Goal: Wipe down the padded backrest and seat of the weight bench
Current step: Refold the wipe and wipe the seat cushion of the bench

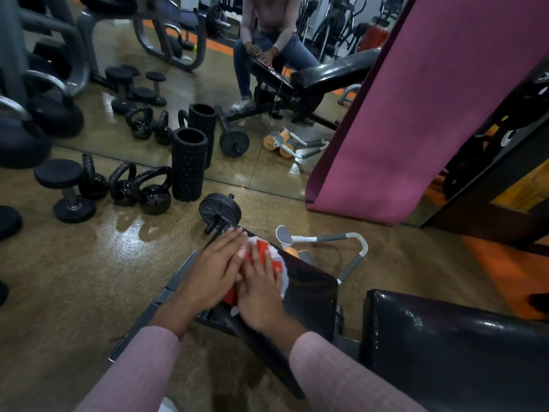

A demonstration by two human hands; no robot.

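A black padded seat (312,288) of the weight bench slopes down in front of me, and the black padded backrest (454,346) fills the lower right. A red and white cloth (269,251) lies on the seat's far end. My left hand (212,275) and my right hand (260,292) both press flat on the cloth, fingers stretched out, the left partly overlapping the right. Most of the cloth is hidden under my hands.
A wall mirror (267,84) ahead reflects a person on the bench. On the floor lie an ab wheel (219,211), a foam roller (189,163), kettlebells (154,194), a dumbbell (66,191) and a grey-handled roller (326,242). A purple mat (401,114) leans at right.
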